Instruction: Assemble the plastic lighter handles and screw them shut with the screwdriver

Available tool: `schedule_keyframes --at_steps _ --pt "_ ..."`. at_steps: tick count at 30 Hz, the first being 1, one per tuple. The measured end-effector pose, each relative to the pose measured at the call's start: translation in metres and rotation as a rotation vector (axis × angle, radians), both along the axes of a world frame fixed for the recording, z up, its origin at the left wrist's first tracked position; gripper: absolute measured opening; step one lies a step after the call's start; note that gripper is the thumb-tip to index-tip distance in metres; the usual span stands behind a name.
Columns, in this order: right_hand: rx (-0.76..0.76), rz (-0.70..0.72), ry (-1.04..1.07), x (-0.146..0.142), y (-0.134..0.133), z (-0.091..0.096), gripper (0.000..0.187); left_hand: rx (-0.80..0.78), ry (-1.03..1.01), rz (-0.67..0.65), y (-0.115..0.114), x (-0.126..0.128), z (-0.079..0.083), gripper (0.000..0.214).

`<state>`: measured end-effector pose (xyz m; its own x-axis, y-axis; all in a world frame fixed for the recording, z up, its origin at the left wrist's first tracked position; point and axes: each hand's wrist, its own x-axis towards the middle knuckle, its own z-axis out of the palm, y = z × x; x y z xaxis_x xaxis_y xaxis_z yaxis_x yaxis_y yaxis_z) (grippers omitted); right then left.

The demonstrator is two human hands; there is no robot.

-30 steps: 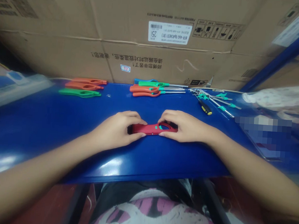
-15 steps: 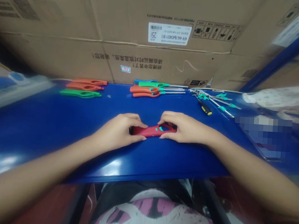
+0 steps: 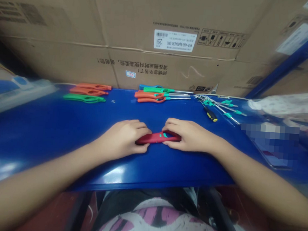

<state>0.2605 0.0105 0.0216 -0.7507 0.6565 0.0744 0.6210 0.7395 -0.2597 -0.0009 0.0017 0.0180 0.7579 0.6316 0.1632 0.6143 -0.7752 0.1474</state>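
Observation:
Between my hands is a red lighter handle, with a teal trigger in its loop and no metal tube showing. My left hand is closed on its left end, thumb below and fingers above. At the loop end, my right hand pinches it the same way. Beyond my hands lie several long-tube lighters in orange, green and blue. To their right is a loose pile of metal tubes with teal parts, with a black and yellow screwdriver beside it.
Orange and green handles without tubes lie at the back left. A large cardboard box stands behind the blue table. A phone-like flat object, partly blurred out, is at right. A clear plastic item is at far left.
The left fingers have closed further over the red handle's left end. The right hand keeps its grip. The whole view has shifted slightly downward.

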Motion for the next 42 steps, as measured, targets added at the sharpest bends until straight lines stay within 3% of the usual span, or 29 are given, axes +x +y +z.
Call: schedule_keyframes --at_steps 7,14,25,30,42 --pt "0.001 0.006 0.035 0.0013 0.0027 -0.0038 0.031 0.067 0.021 -0.004 -0.0007 -0.0016 -0.0018 0.016" --pt "0.043 0.084 0.117 0.0036 0.0026 -0.0029 0.007 0.036 -0.057 0.026 0.0013 -0.0029 -0.0064 0.029" --pt "0.021 0.014 0.074 0.0029 0.0026 0.0016 0.012 -0.108 -0.144 0.060 0.0006 -0.0008 -0.0080 0.025" --pt "0.085 0.007 0.060 0.0061 0.0030 0.0054 0.027 -0.118 -0.162 0.081 0.0001 -0.0009 -0.0059 0.024" --pt "0.230 0.065 0.082 0.0039 -0.0011 0.0034 0.027 -0.126 -0.155 0.071 -0.0083 0.0016 -0.0036 0.028"
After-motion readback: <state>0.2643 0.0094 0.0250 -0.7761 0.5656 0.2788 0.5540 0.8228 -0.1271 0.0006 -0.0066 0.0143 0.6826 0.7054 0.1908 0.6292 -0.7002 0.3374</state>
